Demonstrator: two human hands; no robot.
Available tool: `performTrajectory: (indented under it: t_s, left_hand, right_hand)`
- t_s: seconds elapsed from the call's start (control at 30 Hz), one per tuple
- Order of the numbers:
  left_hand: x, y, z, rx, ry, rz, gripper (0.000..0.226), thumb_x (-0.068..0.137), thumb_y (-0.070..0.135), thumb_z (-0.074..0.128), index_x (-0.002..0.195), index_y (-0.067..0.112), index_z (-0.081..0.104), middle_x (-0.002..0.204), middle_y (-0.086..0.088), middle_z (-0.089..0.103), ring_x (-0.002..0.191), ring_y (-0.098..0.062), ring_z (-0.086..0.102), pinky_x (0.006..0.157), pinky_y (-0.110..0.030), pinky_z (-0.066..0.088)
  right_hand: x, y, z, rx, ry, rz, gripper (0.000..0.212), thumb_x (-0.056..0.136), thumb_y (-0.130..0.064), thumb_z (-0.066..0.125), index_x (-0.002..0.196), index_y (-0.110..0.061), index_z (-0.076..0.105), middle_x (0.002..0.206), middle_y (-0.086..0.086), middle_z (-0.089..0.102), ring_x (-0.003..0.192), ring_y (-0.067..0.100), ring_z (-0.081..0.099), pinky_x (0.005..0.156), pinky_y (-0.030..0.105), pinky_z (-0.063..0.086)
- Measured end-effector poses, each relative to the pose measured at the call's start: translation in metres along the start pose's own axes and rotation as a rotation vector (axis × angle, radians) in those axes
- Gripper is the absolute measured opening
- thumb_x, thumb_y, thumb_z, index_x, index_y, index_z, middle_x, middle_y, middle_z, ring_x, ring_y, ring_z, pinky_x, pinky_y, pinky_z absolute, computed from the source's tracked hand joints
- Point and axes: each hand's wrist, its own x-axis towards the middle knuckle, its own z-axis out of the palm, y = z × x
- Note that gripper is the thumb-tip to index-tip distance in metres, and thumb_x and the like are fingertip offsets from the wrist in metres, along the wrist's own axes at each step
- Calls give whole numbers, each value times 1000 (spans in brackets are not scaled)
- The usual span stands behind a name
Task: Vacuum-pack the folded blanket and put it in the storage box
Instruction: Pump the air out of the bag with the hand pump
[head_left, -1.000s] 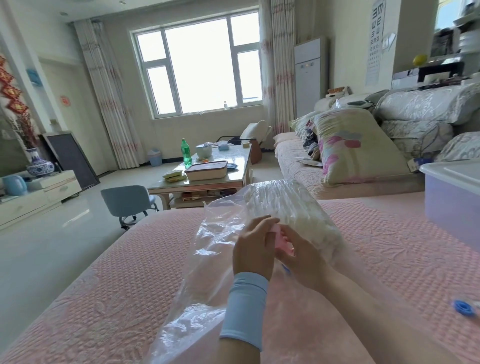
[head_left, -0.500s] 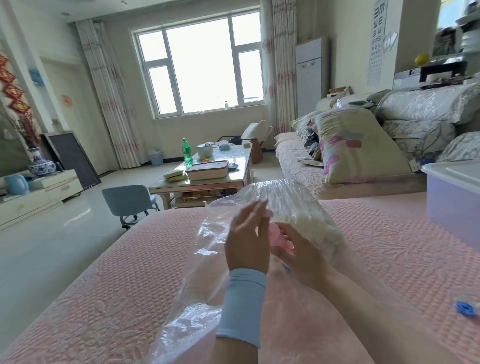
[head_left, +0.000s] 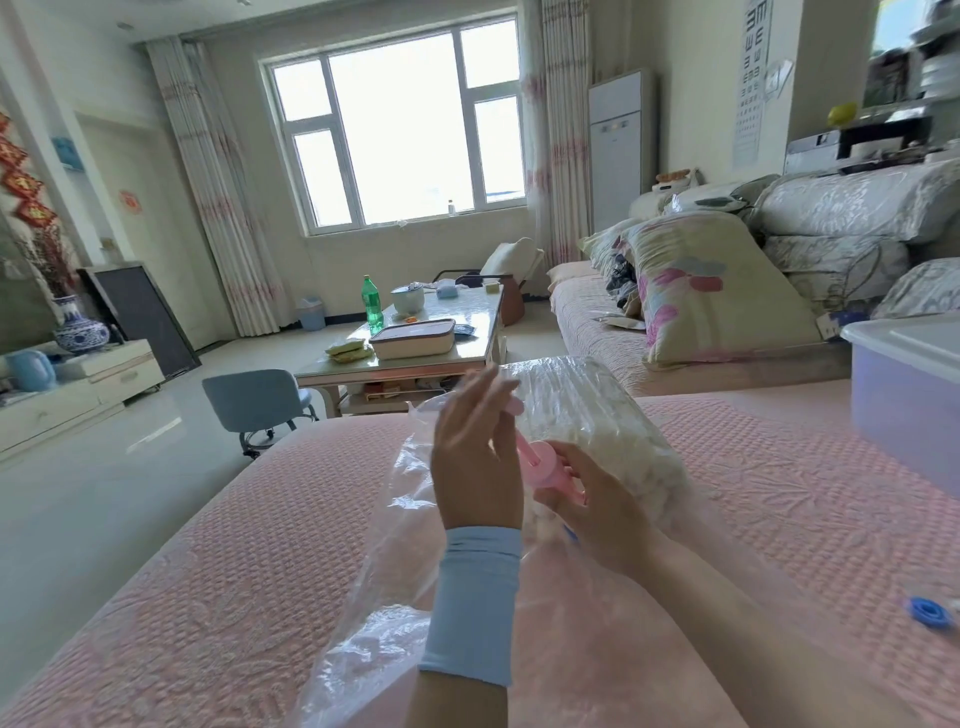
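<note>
Right hand (head_left: 597, 501) is gripping the pink plastic hand pump (head_left: 548, 465) against the clear plastic vacuum bag (head_left: 597, 410), left hand (head_left: 475, 452) is pinching its plunger, angling up-left.

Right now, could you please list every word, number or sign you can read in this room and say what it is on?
Eye chart on the wall: rows of "E" shapes turned different ways; lower rows too small.
Red hangings: gold characters, too blurred to read.
Red sign on the door: blurred.
Green bottle: label too small.
Pink pump, plastic bag, storage box: no text visible.
</note>
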Motion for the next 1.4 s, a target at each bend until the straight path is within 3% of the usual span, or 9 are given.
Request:
performTrajectory:
  t_s: [0.17,0.3,0.43,0.53,0.7,0.97,1.07,1.23,1.4]
  left_hand:
    - [-23,-7,9,-126,-434,-336,32,87,-4,58,105,16,76,126,4,62,120,-15,58,99,-15,43]
    - [4,10,-4,-59,-87,-44,24,87,-2,64,102,12,75,122,-4,66,117,-22,61,99,-38,51]
    - [27,16,-15,-89,256,175,22,90,1,61,103,15,71,122,8,61,122,-19,57,104,-29,45]
    - [9,5,-4,-23,134,78,26,90,-1,60,108,16,70,127,3,62,126,-20,55,105,-33,45]
    - [-27,-5,13,-108,-423,-310,29,86,-6,58,100,12,77,124,0,64,125,-20,54,104,-32,45]
    - [25,22,-13,-91,220,84,20,90,5,61,103,16,72,121,4,65,121,-20,58,104,-31,45]
    - [9,13,-4,-64,123,25,24,90,1,60,105,15,72,124,3,64,123,-20,56,105,-33,45]
    - [-28,-6,11,-88,-432,-262,32,87,-7,57,103,13,76,124,0,64,114,-17,60,99,-32,49]
    - [5,13,-6,-21,-105,-56,25,88,1,62,107,14,73,123,-1,65,114,-16,61,99,-27,49]
  right_hand:
    - [-3,-2,-1,7,21,-12,44,84,-50,63,117,-70,42,108,-28,64,103,-6,58,87,30,51]
    - [0,3,-4,23,12,17,45,82,-50,64,123,-59,48,107,-22,65,100,4,61,89,41,53]
    - [-1,3,-2,12,-1,11,45,79,-56,61,122,-61,47,112,-26,63,106,1,58,92,40,52]
    - [-1,3,-1,1,-6,0,44,85,-46,66,120,-63,45,113,-22,64,106,3,58,92,39,51]
    - [-4,-5,-2,18,10,-28,41,81,-61,59,119,-67,43,110,-30,63,104,-7,59,86,28,51]
    - [-1,3,-3,20,5,13,45,80,-51,63,123,-56,49,110,-24,63,104,1,58,92,40,52]
    - [-1,3,-2,22,-1,5,44,85,-44,66,123,-55,49,111,-23,64,104,1,59,92,38,52]
    - [-4,-7,-3,18,23,-22,41,81,-59,61,117,-68,43,109,-31,63,103,-7,59,82,10,45]
    - [-1,1,-5,41,2,21,44,84,-47,66,123,-57,49,111,-19,66,106,6,61,94,43,51]
